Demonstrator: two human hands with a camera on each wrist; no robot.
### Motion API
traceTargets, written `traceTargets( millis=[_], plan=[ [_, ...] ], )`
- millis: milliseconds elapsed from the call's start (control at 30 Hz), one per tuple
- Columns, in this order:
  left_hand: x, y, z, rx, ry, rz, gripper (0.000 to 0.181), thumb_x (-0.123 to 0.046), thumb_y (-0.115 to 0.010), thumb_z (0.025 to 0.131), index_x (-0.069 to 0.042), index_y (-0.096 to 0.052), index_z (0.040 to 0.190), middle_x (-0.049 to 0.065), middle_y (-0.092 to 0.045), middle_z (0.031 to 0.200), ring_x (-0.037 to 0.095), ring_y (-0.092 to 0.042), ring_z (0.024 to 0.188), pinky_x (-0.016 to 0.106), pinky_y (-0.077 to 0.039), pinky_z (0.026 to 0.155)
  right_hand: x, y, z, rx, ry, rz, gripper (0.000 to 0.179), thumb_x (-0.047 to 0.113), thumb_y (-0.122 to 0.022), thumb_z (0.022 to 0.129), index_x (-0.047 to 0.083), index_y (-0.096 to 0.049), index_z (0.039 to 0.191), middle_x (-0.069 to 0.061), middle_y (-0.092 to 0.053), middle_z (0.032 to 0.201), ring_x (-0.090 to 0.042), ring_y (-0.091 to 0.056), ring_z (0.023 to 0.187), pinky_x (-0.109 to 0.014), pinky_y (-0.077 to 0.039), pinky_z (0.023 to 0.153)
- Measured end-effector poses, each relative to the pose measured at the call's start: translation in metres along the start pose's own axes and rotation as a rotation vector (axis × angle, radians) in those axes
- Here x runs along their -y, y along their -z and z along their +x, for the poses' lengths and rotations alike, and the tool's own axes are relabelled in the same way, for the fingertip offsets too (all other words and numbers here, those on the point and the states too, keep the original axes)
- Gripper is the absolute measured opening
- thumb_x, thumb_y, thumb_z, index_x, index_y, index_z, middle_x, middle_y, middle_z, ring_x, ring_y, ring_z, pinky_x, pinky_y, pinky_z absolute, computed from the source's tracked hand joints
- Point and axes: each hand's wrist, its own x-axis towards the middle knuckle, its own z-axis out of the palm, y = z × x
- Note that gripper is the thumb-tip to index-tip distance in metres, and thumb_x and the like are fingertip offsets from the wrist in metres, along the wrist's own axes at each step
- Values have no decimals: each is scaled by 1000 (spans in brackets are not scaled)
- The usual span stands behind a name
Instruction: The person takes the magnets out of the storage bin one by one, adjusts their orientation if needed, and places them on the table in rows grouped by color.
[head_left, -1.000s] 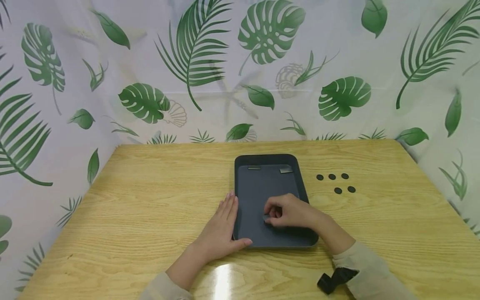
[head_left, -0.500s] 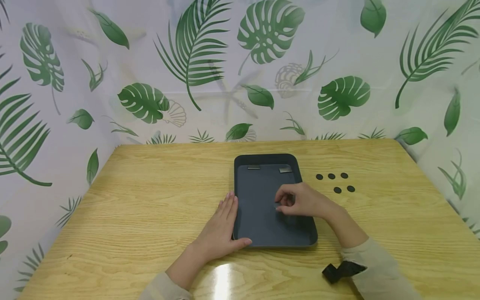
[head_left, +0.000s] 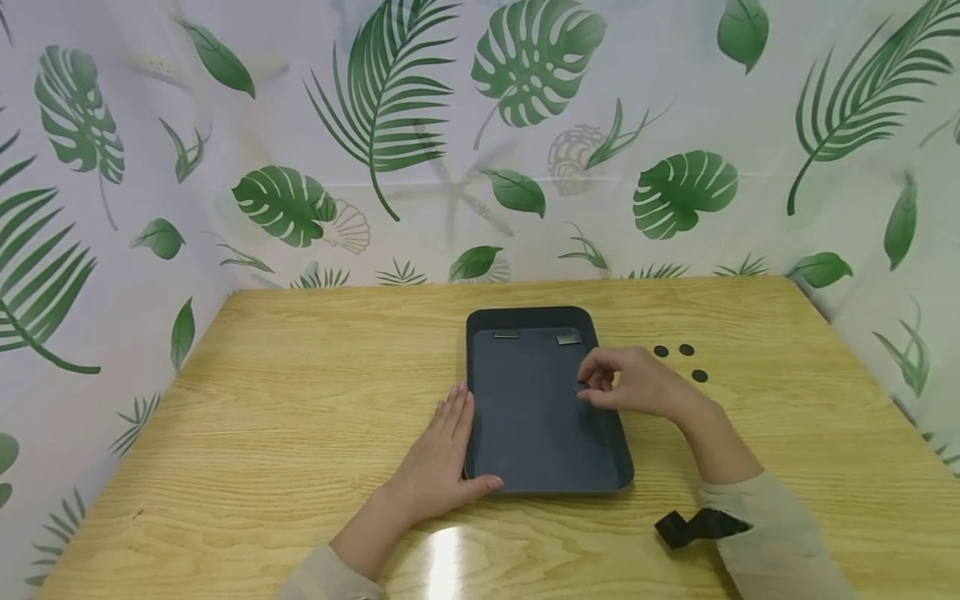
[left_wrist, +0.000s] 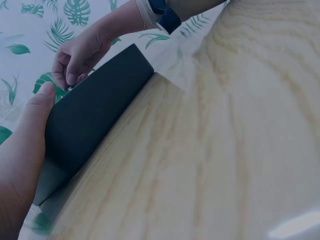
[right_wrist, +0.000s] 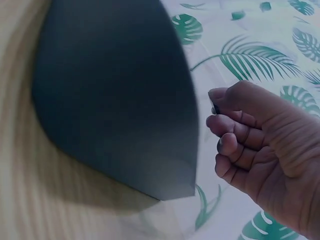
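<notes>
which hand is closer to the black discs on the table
Right. The right hand is over the right edge of the tray, beside the black discs; the left hand is at its left edge, farther.

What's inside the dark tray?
Two small strips lie at the far end of the tray. The right hand covers part of its right side; what's beneath can't be seen.

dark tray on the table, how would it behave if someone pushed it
The dark tray would probably slide rather than tip, being broad and low. It looks fairly stiff: its walls stand straight, with no visible buckling beside the left hand.
</notes>
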Motion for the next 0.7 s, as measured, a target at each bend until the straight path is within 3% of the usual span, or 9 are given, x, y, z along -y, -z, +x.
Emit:
traceTargets(
  millis=[133,233,333,467,700],
  plan=[
    [1,0,1,0,1,6,109,-78,-23,85,8,-2,148,23,5,157,27,8,145,41,-8,118,-3,10,-4,-25,-53,-36,11,6,-70,83,9,-65,92,7,-60,75,-5,-53,68,-23,-47,60],
    [1,1,1,5,4,9,106,-74,-34,87,7,-1,148,23,6,156,26,9,145,41,-8,118,-6,17,-8,-51,-82,-49,11,7,-71,83,9,-65,92,6,-60,75,-6,-53,68,-24,-47,60],
    [1,1,1,8,4,11,106,-73,-35,87,8,-1,148,23,6,156,26,9,145,41,-7,118,-9,24,-12,-69,-126,-39,10,10,-71,84,9,-65,92,4,-61,76,-8,-54,69,-24,-47,60],
    [1,1,0,6,3,13,112,-81,-16,82,8,-2,148,23,6,156,26,9,145,42,-8,118,-13,31,-16,-89,-189,-33,11,14,-71,85,9,-66,93,2,-62,79,-11,-55,71,-25,-48,60],
    [1,1,1,22,6,6,111,-81,-16,82,7,1,148,23,7,156,25,12,145,41,-6,118,-17,42,-25,-115,-264,-51,15,17,-70,86,7,-65,96,-2,-63,82,-14,-56,74,-26,-48,60]
  ],
)
